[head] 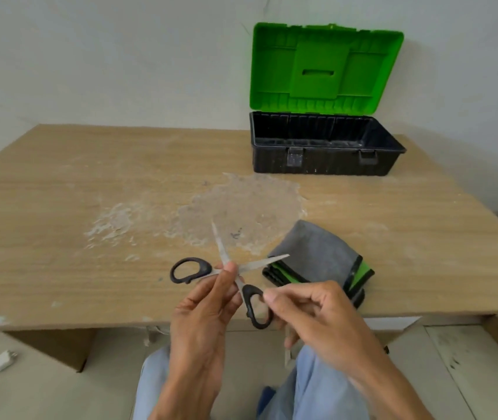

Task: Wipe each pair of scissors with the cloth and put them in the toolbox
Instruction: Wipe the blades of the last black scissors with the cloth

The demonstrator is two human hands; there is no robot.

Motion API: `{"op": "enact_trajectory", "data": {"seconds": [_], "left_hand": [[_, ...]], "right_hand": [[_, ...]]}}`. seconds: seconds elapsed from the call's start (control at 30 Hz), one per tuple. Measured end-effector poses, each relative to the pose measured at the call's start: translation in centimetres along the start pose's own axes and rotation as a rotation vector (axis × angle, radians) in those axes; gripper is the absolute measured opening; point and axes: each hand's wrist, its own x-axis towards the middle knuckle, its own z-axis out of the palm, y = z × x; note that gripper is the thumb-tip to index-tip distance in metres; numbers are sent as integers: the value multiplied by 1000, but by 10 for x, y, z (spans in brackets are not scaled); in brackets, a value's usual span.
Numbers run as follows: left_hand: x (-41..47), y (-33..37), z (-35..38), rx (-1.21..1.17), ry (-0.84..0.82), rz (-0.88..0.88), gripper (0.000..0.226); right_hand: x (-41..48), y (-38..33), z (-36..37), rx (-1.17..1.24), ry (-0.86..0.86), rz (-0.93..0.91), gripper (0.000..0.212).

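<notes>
Head view. Your left hand [208, 301] pinches the scissors [247, 294] at the pivot, thumb tip and fingertips closed on the metal where the two blades cross. Your right hand [311, 310], fingers curled, grasps the rim of the black handle loop nearest you, just right of the left-hand pinch. The scissors are held in the air over the near edge of the table [90, 177] and are spread wide. One blade points up and away from the pinch, the other points right toward the cloth [317, 253], and the second black loop juts out to the left of your left thumb. The cloth, grey with green and black edging, lies folded on the table just beyond and right of your right hand, apart from both hands. The toolbox [320, 159], a black tub, stands well beyond the grip at the far right of the table, against the wall, with its green lid [323, 68] raised upright. A pale, rough patch [241, 207] marks the tabletop directly beyond the raised blade. Your legs [317, 386], in light blue, show below the hands.
</notes>
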Motion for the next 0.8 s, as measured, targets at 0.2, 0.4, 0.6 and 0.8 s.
{"op": "enact_trajectory", "data": {"seconds": [0.2, 0.4, 0.6, 0.8], "left_hand": [[3, 17, -22, 8, 127, 97, 23], [-1, 18, -27, 53, 85, 28, 26], [-2, 23, -24, 117, 22, 31, 11], [-5, 27, -10, 167, -56, 63, 9]], "right_hand": [[42, 0, -30, -454, 533, -153, 48], [89, 14, -4, -1001, 422, 100, 94], [89, 18, -29, -876, 436, -51, 21], [81, -5, -35, -799, 407, -35, 21]]}}
